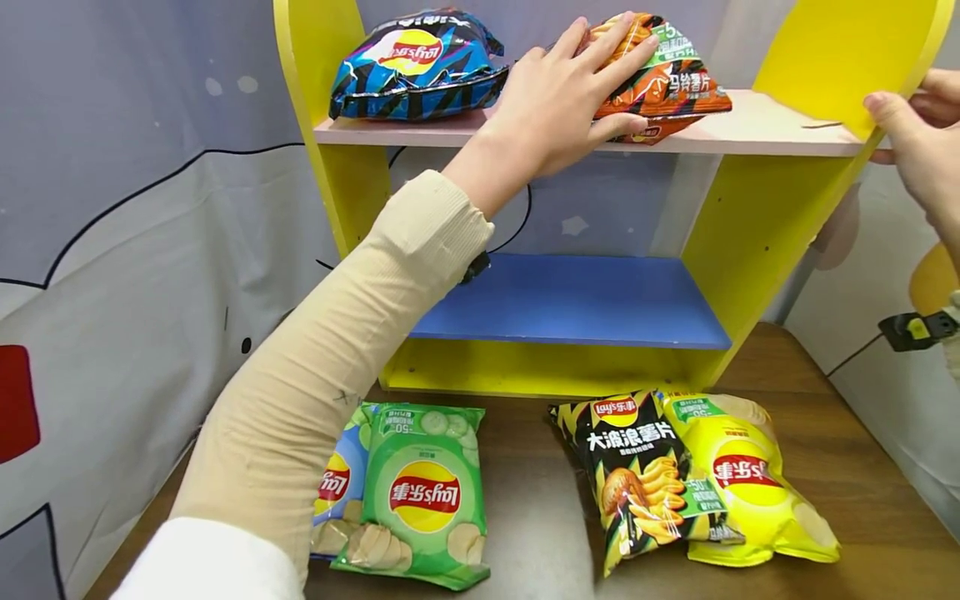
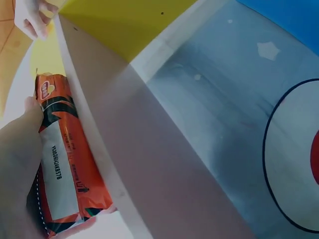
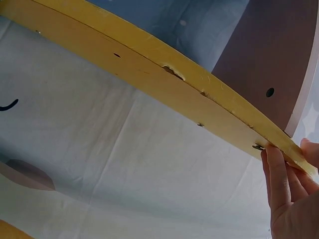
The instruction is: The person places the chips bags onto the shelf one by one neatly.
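The step in hand looks to be settling the orange bag (image 1: 671,92), which sits on the pink shelf (image 1: 783,125) beside the blue bag (image 1: 416,62), its lower edge jutting past the shelf's front. The next move seems to call for a gentle push inward. The left arm reaches up and across; the left hand (image 1: 551,108) lies unclenched on the orange bag, fingers extended and spread. The right hand's (image 1: 918,142) grip pinches the yellow side panel (image 1: 847,67).
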Demonstrator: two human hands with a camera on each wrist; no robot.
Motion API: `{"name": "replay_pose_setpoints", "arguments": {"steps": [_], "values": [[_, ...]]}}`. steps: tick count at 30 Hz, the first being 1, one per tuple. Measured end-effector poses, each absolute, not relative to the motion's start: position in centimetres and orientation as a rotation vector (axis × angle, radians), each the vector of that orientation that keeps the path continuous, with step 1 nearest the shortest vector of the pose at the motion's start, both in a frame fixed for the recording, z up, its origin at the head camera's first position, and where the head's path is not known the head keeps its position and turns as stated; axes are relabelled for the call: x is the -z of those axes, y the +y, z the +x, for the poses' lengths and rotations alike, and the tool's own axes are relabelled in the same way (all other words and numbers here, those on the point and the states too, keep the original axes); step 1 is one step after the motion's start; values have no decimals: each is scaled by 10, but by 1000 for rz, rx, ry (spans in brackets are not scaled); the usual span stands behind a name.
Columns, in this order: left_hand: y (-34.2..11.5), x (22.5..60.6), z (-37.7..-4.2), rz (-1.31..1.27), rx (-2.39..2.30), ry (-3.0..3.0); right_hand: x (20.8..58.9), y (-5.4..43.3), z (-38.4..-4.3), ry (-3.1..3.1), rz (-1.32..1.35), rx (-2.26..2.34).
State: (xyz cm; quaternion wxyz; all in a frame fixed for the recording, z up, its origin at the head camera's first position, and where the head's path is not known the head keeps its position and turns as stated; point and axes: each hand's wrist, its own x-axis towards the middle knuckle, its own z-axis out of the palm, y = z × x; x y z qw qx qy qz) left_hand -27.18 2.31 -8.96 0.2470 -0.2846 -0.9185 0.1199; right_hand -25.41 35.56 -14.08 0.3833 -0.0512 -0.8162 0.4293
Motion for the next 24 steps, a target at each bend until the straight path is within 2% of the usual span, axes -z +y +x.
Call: {"name": "replay_pose_setpoints", "arguments": {"steps": [11, 19, 24], "values": [[22, 94, -286, -754, -356, -2423, 141, 356, -252, -2066, -93, -1114], [23, 92, -291, -608, -352, -2539, 140, 356, -254, -2056, -101, -1098], [14, 90, -296, -631, -356, -2558, 140, 356, -254, -2046, -97, -1113]]}}
